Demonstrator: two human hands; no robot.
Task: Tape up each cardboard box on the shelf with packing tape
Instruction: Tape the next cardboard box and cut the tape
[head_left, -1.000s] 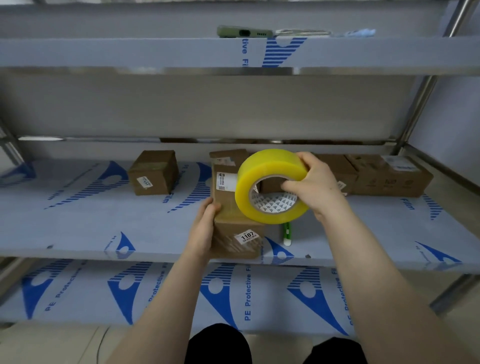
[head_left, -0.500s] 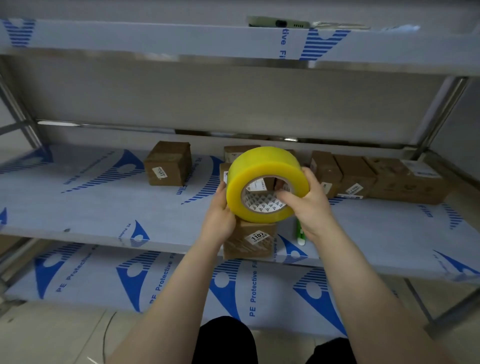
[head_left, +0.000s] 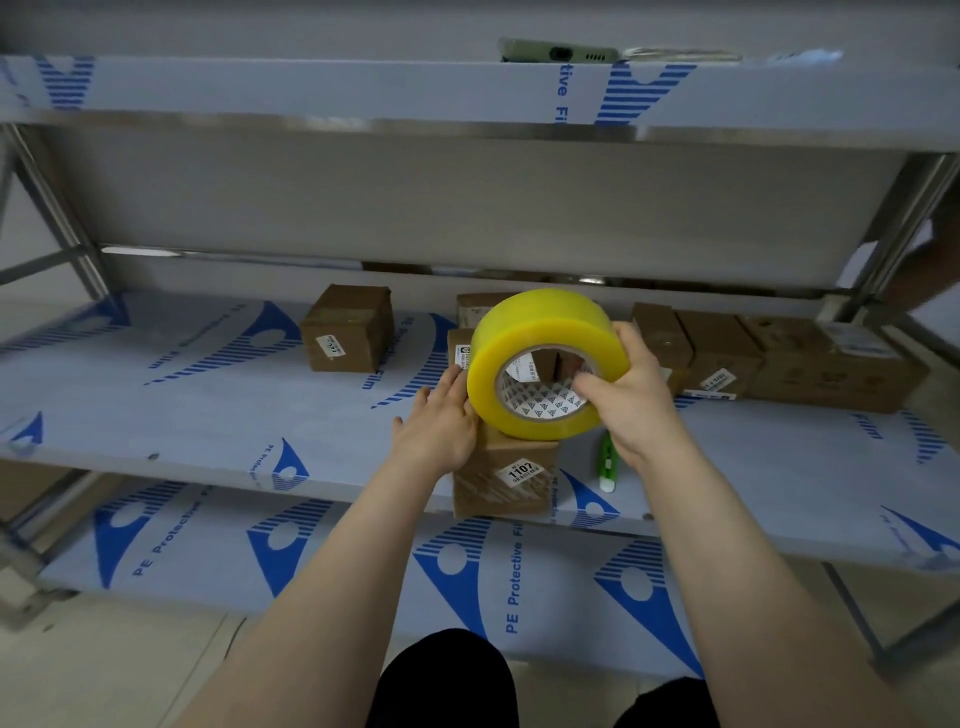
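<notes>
Seen from the head camera: gripping the yellow tape roll (head_left: 519, 343) in the right hand (head_left: 631, 400), thumb hooked into the core, fingers curled round the far rim. Laying the left hand (head_left: 441, 431) flat, fingers straight and holding nothing, against the left side of the cardboard box (head_left: 506, 483) labelled 1107. Holding the roll over that box, between both sets of fingers, at the front edge of the shelf (head_left: 208, 415). Just below the right wrist, a green cutter (head_left: 606, 462). Hardly shifted from half a second ago; a second ago, left fingertips lower on the box.
</notes>
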